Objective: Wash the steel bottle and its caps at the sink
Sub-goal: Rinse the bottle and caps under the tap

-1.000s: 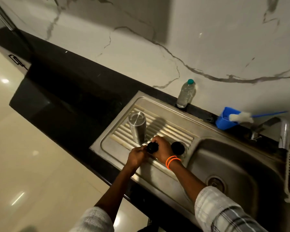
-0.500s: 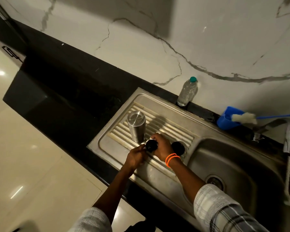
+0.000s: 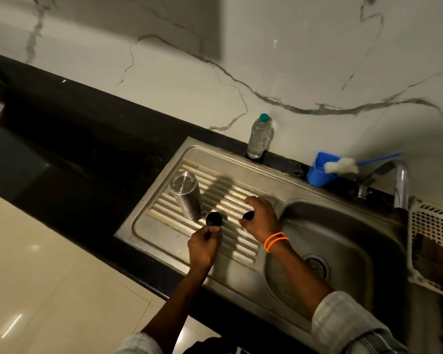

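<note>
The steel bottle (image 3: 186, 194) stands upside down on the ribbed drainboard (image 3: 164, 226) of the sink. A black cap (image 3: 214, 218) sits just to its right on the ribs. My left hand (image 3: 203, 245) has its curled thumb and fingers at this cap's near rim and seems to pinch it. A second black cap (image 3: 248, 215) lies further right, and my right hand (image 3: 262, 218) is cupped over it with fingers and thumb curled round it. Most of that cap is hidden under the hand.
The sink basin (image 3: 348, 226) with its drain (image 3: 316, 264) lies to the right, under the tap (image 3: 400, 180). A plastic water bottle (image 3: 260, 136) and a blue holder (image 3: 319, 175) with a white brush (image 3: 342, 166) stand at the back. A white basket (image 3: 435, 241) is far right.
My right hand has left the cap that both hands held and moved right onto the second cap. The first cap now sits by the bottle at my left hand's fingertips.
</note>
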